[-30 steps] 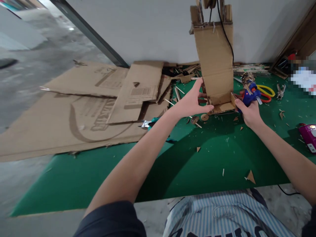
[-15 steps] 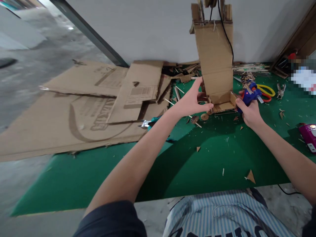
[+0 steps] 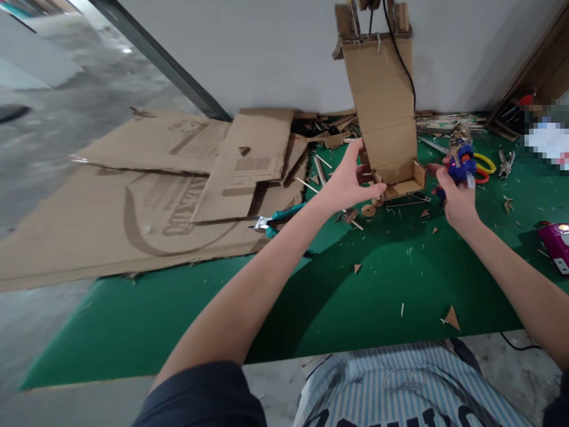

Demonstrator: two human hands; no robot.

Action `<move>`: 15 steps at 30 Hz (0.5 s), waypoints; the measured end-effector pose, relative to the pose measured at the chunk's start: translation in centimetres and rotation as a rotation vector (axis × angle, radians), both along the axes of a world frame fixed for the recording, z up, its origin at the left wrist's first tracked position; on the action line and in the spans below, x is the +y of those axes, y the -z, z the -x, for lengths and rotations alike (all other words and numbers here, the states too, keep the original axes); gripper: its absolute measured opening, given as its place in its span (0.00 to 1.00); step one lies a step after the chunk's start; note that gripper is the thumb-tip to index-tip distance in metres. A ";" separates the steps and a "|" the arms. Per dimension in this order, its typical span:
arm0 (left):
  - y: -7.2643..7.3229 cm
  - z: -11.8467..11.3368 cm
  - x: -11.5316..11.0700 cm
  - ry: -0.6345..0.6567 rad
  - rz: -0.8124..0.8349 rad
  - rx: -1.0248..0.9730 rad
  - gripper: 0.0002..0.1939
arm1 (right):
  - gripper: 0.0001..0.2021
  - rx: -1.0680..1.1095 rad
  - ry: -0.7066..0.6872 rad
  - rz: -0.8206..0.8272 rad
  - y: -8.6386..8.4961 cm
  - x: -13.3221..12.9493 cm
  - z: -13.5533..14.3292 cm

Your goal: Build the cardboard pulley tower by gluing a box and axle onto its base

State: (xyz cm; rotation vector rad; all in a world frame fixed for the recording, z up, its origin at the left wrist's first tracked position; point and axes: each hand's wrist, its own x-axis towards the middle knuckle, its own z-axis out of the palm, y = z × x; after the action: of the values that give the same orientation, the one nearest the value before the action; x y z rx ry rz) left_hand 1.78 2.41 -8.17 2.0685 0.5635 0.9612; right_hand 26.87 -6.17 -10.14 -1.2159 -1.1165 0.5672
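The left hand (image 3: 349, 187) has its fingers wrapped round the lower left edge of the tall brown cardboard structure (image 3: 384, 101), which stands tilted near the back of the green worktop (image 3: 355, 320), its low tray-like base towards the person. The right hand (image 3: 457, 201) grasps a blue glue gun (image 3: 457, 169) in its fingers, just beside the base's right wall. Teal-handled metal pliers (image 3: 263, 222) lie left of the left forearm.
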 end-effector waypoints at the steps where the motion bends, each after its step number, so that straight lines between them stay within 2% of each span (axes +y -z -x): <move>1: 0.1 0.0 0.2 -0.046 -0.057 -0.005 0.45 | 0.30 -0.014 0.012 -0.009 -0.3 -0.3 -0.3; 3: 0.3 0.0 0.5 -0.138 -0.162 -0.020 0.44 | 0.26 -0.082 0.010 0.009 -1.0 -1.0 -0.9; 5: 0.2 0.2 0.9 -0.196 -0.197 -0.038 0.42 | 0.22 -0.237 0.006 0.021 -1.6 -1.7 -1.1; 10: -0.3 0.6 0.9 -0.250 -0.145 -0.058 0.43 | 0.18 -0.789 0.004 -0.141 -2.4 -2.6 0.0; 15: -0.8 0.3 0.0 -0.273 -0.135 -0.054 0.42 | 0.17 -0.990 -0.025 -0.040 -2.1 -2.3 0.7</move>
State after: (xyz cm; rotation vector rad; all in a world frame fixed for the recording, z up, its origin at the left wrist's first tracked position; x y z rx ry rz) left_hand 1.44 2.37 -7.41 2.1126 0.7859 1.2378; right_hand 26.18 -8.43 -8.07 -1.4820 -1.9461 -0.0938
